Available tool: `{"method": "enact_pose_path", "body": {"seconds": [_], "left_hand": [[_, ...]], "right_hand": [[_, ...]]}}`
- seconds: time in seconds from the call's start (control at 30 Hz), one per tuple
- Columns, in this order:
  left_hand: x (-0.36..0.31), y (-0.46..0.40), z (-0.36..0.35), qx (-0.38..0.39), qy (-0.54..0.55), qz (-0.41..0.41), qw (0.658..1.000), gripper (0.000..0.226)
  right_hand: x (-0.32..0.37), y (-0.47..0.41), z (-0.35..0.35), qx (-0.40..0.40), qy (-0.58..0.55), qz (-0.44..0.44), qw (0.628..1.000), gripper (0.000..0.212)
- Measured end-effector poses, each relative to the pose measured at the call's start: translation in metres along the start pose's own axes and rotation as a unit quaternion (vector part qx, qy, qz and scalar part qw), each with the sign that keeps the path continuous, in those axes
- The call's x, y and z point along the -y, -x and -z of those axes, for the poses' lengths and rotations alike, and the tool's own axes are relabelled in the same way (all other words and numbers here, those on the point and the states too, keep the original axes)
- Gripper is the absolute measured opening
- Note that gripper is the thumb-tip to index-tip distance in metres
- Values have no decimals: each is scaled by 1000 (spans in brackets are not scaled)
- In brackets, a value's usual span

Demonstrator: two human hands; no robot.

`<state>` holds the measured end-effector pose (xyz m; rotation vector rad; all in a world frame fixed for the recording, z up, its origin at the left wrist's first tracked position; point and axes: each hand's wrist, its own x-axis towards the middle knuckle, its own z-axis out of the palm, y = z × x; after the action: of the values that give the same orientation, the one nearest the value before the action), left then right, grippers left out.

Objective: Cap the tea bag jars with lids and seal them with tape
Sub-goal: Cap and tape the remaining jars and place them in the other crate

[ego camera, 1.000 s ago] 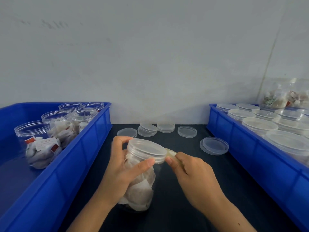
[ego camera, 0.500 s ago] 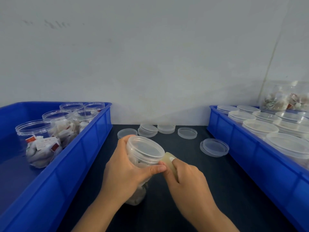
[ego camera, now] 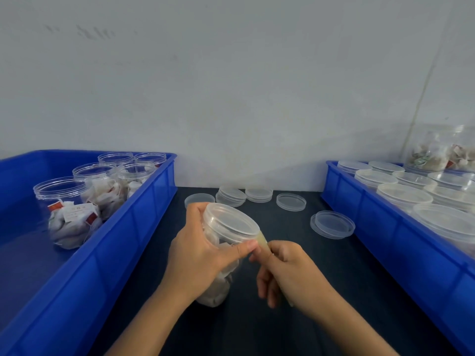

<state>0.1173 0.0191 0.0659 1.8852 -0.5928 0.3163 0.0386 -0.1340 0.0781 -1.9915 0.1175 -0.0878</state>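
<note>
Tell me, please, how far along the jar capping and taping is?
Done: capped jars fill the right bin. In hand: the left hand grips a capped jar while the right hand pinches tape at its lid. Left: five open jars in the left bin.

Tea bag tags (ego camera: pixel 77 211) in open jar: print illegible, no readable txt.

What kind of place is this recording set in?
Likely a small packing bench: blue bins on both sides, open tea bag jars left, capped ones right, spare lids on a dark table.
</note>
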Motion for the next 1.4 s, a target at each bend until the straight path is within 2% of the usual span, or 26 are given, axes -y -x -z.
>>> {"method": "enact_pose_path", "body": {"seconds": [0.13,0.23,0.43,0.6,0.73,1.07,1.4], "left_hand": [[-2,0,2,13,-23,-8,1000,82],[-5,2,2,14,-40,-21,999,83],[-8,8,-2,-23,-108,-60,992,87],[-6,11,-3,-47,-145,-89,984,89],[-7,14,-2,-55,-144,-106,982,87],[-23,16,-2,-90,-147,-124,977,89],[-30,17,5,-66,-170,-137,974,92]], "right_hand": [[2,1,4,21,-14,-5,1000,42],[0,1,5,-3,10,-6,1000,44],[-7,-2,3,-32,21,-10,999,23],[-13,-5,0,-37,20,-16,999,26],[-13,-6,-2,-44,29,-13,999,42],[-13,-7,4,-81,-15,13,997,37],[-12,-6,6,-72,-31,26,997,34]]}}
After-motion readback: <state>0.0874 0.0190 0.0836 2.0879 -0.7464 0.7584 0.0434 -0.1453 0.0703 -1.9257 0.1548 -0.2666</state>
